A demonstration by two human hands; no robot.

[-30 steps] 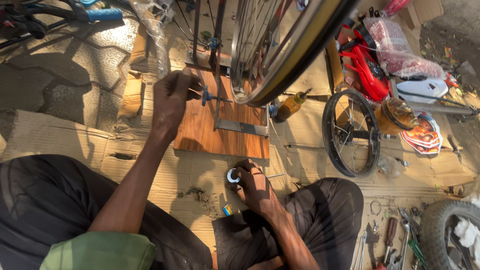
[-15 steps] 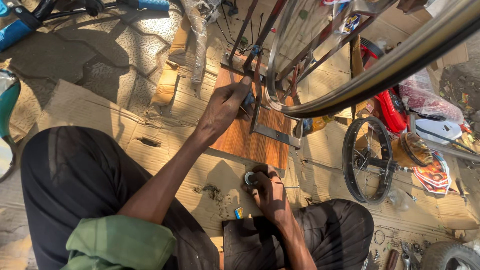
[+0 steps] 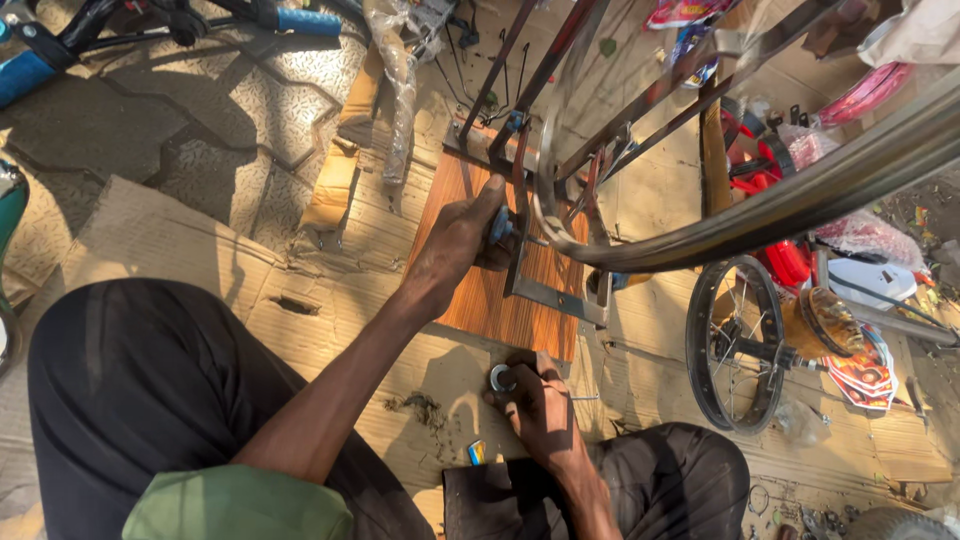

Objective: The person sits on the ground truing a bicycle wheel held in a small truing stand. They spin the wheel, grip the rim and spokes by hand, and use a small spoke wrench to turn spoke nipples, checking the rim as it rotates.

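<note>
While the left hand clenches the truing stand, the spoke could slip the right hand's pinch.

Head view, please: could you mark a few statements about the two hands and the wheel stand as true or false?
1. The left hand grips a blue-handled part at the metal stand. True.
2. The right hand is raised to the large rim. False: it is low on the cardboard, by a small metal ring.
3. The stand sits on a wooden board. True.
4. The small spoked wheel is mounted in the stand. False: it is off to the side.
</note>
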